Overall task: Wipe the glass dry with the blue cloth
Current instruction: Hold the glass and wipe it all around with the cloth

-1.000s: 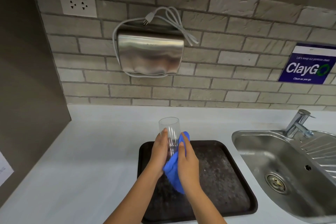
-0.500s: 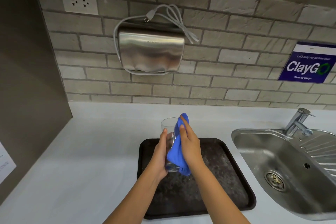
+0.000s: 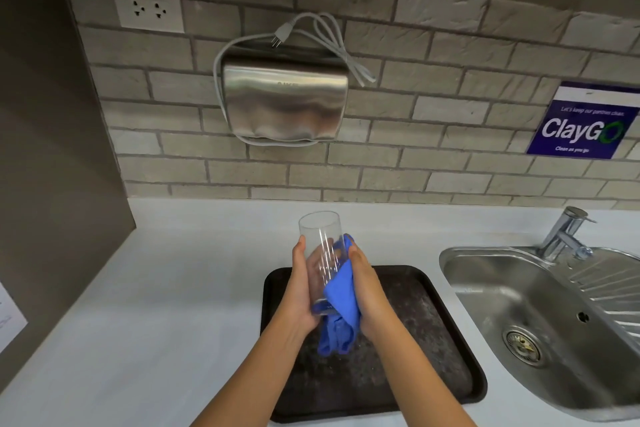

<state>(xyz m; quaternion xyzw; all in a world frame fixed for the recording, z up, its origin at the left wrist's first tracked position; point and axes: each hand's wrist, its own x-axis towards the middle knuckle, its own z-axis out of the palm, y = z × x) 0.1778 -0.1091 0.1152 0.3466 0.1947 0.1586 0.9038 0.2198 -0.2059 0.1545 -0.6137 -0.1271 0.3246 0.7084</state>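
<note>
A tall clear glass (image 3: 321, 246) is held above the dark tray (image 3: 433, 340), its open rim pointing away from me and its base toward me. My left hand (image 3: 301, 288) grips the glass from the left side. My right hand (image 3: 367, 291) presses the blue cloth (image 3: 341, 308) against the right side of the glass. The cloth's loose end hangs down below the base of the glass. The upper half of the glass stands bare above both hands.
A steel sink (image 3: 540, 315) with a tap (image 3: 564, 232) lies to the right. A white counter (image 3: 166, 305) spreads to the left. A steel appliance with a coiled cord (image 3: 284, 100), a wall socket (image 3: 149, 9) and a blue sign (image 3: 581, 125) hang on the brick wall.
My right hand has slid the cloth down from the rim toward the base of the glass. The upper part of the glass is now uncovered.
</note>
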